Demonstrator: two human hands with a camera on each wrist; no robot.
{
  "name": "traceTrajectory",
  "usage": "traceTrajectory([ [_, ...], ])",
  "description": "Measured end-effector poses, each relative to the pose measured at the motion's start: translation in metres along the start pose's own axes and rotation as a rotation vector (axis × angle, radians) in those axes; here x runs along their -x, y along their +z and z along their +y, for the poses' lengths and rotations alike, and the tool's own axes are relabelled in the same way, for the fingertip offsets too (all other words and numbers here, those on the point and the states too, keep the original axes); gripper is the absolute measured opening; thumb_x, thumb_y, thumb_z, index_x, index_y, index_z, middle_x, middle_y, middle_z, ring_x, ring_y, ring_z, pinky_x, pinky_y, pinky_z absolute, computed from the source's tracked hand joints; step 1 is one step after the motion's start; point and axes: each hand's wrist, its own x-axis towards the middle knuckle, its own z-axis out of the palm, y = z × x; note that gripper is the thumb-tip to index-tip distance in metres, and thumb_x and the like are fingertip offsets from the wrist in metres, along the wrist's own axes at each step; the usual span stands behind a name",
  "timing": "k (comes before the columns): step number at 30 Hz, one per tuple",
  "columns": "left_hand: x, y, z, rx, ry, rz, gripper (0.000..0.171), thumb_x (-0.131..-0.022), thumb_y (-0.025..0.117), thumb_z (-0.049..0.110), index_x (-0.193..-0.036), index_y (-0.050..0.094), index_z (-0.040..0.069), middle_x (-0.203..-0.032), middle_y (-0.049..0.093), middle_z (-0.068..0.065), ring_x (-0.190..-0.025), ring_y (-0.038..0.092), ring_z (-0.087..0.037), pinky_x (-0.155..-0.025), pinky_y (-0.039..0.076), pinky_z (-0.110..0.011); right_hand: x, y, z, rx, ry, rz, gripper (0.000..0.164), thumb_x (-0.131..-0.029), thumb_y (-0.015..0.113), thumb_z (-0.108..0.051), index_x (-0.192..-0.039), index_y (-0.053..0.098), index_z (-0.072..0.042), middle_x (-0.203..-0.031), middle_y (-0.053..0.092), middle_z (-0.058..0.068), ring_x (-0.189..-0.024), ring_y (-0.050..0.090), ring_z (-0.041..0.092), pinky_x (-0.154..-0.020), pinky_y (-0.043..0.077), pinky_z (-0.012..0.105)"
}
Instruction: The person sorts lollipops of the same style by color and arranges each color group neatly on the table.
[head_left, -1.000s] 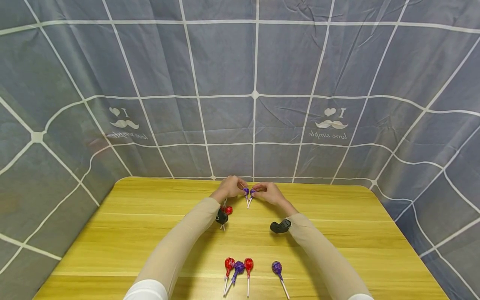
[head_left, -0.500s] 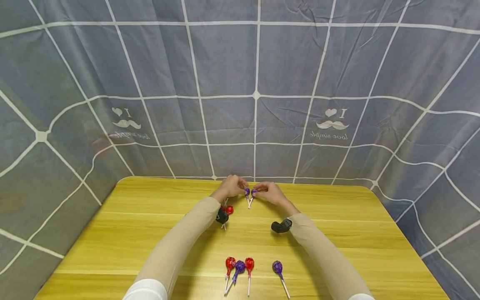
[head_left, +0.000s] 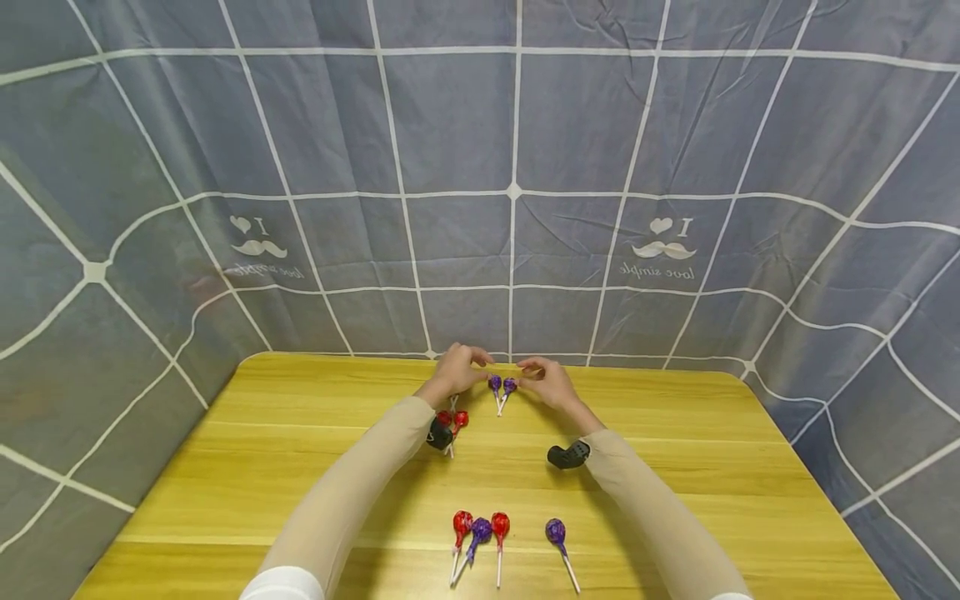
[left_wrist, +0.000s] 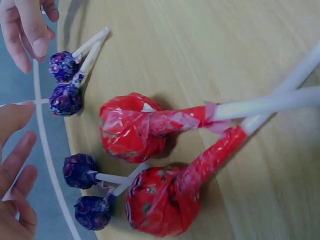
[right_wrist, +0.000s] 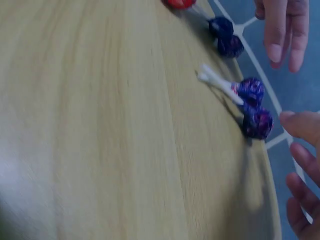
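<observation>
Two purple-wrapped lollipops (head_left: 495, 382) lie side by side near the table's far edge, their white sticks crossing. To their left is my left hand (head_left: 458, 371), fingers parted and holding nothing, just off the candy heads. My right hand (head_left: 550, 384) hovers on the other side, its thumb and fingers spread apart. In the left wrist view, two red lollipops (left_wrist: 132, 127) with crossed sticks lie close to the camera, and a second purple pair (left_wrist: 93, 212) rests beyond them. That second pair is mostly hidden behind my left hand and arm in the head view.
Nearer me on the wooden table (head_left: 337, 533) lie a red lollipop (head_left: 462, 523), a purple one (head_left: 481, 530) and another red one (head_left: 500, 524) in a cluster. A single purple lollipop (head_left: 555, 531) lies to their right. A grey curtain (head_left: 465, 250) hangs behind the table.
Both hands have let go of the two purple lollipops and drawn slightly apart, left hand leftward, right hand rightward. The lollipops stay in place with sticks crossed.
</observation>
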Motion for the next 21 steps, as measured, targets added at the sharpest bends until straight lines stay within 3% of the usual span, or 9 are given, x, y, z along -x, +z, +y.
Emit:
traceTrajectory([
  [6,0.008,-0.007,0.002,0.027,0.019,0.058,0.022,-0.084,0.073,0.020,-0.105,0.073,0.014,-0.107,0.072,-0.003,-0.100,0.055,-0.024,-0.086,0.044,-0.039,0.005,-0.002,-0.010,0.006,-0.026,0.104,0.029,-0.081,0.075,-0.008,-0.107,0.069,0.001,-0.101,0.071,0.017,-0.096,0.063,0.031,-0.089,0.049,0.043],
  [15,0.023,-0.017,0.003,0.056,0.053,0.128,0.023,-0.085,0.074,0.022,-0.106,0.073,0.013,-0.104,0.073,-0.003,-0.092,0.055,-0.023,-0.080,0.043,-0.035,0.014,-0.006,-0.020,0.051,-0.066,0.108,0.027,-0.082,0.075,-0.011,-0.106,0.069,-0.001,-0.099,0.071,0.016,-0.094,0.064,0.031,-0.088,0.050,0.044],
  [21,0.042,-0.026,0.008,0.149,0.063,0.170,0.025,-0.085,0.073,0.019,-0.107,0.072,0.009,-0.104,0.072,-0.008,-0.096,0.056,-0.030,-0.083,0.042,-0.038,0.026,-0.008,-0.026,0.040,-0.107,0.113,0.025,-0.080,0.075,-0.009,-0.104,0.070,-0.002,-0.092,0.071,0.013,-0.090,0.064,0.029,-0.085,0.050,0.043],
])
